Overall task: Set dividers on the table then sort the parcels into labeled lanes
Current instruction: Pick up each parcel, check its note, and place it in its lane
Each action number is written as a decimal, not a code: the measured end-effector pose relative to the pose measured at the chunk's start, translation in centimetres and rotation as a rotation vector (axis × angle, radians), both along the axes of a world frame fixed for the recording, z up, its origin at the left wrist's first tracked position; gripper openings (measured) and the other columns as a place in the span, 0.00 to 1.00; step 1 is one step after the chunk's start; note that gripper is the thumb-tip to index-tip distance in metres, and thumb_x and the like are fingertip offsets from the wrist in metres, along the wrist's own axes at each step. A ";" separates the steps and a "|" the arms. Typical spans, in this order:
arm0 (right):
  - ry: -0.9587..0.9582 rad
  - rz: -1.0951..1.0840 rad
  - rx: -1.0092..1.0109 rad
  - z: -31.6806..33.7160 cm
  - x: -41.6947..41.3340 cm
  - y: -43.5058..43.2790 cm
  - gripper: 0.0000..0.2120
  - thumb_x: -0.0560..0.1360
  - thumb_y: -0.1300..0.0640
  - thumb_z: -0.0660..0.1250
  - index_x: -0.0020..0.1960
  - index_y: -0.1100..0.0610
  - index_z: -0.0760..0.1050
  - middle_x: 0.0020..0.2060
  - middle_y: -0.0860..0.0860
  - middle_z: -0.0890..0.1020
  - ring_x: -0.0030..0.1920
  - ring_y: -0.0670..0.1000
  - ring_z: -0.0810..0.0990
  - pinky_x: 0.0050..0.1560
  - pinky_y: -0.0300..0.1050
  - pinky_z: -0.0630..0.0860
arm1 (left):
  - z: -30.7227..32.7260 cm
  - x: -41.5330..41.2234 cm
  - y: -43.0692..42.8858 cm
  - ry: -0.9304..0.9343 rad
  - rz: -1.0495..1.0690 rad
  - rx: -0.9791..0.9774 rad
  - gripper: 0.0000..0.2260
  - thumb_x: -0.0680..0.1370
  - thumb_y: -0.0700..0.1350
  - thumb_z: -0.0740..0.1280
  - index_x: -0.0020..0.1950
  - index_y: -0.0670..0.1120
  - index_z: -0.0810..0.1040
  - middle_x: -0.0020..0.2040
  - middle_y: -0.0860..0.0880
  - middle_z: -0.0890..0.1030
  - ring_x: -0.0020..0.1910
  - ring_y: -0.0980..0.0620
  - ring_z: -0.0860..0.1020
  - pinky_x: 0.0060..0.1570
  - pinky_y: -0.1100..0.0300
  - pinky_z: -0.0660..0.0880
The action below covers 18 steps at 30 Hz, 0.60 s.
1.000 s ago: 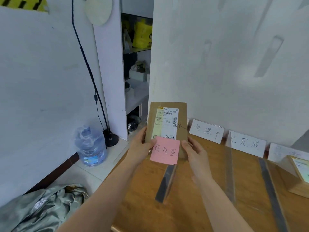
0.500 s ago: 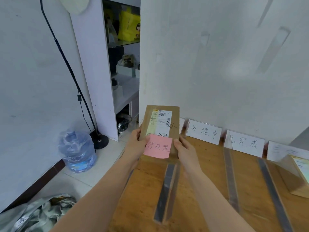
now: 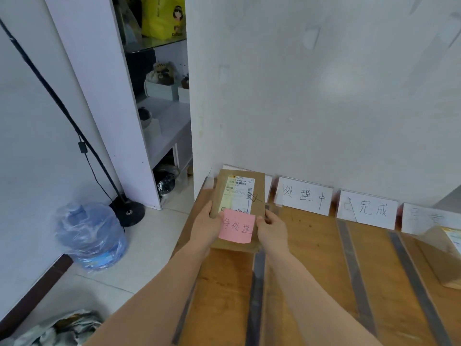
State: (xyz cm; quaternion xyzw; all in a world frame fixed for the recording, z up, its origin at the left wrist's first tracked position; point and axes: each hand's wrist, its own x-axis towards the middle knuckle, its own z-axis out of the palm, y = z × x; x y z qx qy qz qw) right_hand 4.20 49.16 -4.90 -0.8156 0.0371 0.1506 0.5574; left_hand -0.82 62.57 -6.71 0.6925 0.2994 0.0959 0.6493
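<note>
**Both hands on the parcel, far-left lane of the table**

Forearms stretched forward; left hand [image 3: 207,226] and right hand [image 3: 273,231] each have a grip clamped on a side edge of the parcel [image 3: 239,196], thumbs on top. The parcel (brown, printed label, pink note [image 3: 237,228] on its near end) is at the far left corner of the table [image 3: 311,258], its far end near the wall, partly hiding a white card. The table edge runs just beside the left hand, and a divider [image 3: 255,290] lies below the right wrist. Lane cards [image 3: 303,196] stand along the wall. A second parcel [image 3: 444,260] lies well apart at right, and a water bottle [image 3: 92,236] is on the floor.
</note>
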 end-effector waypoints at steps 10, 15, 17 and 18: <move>-0.006 -0.065 -0.115 -3.2 2.9 2.0 0.11 0.82 0.58 0.57 0.51 0.42 0.71 0.43 0.40 0.79 0.46 0.44 0.77 0.47 0.43 0.77 | -3.8 4.3 2.1 0.104 -0.071 0.082 0.11 0.82 0.43 0.59 0.61 0.55 0.71 0.57 0.51 0.80 0.52 0.52 0.80 0.51 0.51 0.81; 0.021 -0.040 -0.159 -4.2 3.2 2.7 0.12 0.83 0.57 0.56 0.60 0.47 0.75 0.50 0.45 0.82 0.50 0.47 0.79 0.51 0.47 0.79 | -4.8 5.1 2.7 0.154 -0.101 0.170 0.13 0.82 0.44 0.59 0.66 0.54 0.69 0.60 0.51 0.79 0.53 0.52 0.80 0.42 0.61 0.79; 0.020 -0.037 -0.181 -4.5 3.3 2.7 0.13 0.83 0.58 0.55 0.62 0.50 0.75 0.52 0.47 0.82 0.51 0.48 0.79 0.51 0.48 0.79 | -5.1 5.3 2.8 0.166 -0.119 0.210 0.13 0.82 0.44 0.59 0.66 0.53 0.69 0.60 0.51 0.79 0.52 0.52 0.80 0.41 0.62 0.79; 0.019 -0.038 -0.192 -4.6 3.3 2.7 0.13 0.83 0.58 0.55 0.63 0.51 0.74 0.51 0.46 0.82 0.50 0.48 0.79 0.51 0.49 0.79 | -5.2 5.4 2.8 0.172 -0.130 0.231 0.12 0.82 0.45 0.59 0.65 0.53 0.69 0.60 0.50 0.79 0.51 0.52 0.80 0.42 0.61 0.80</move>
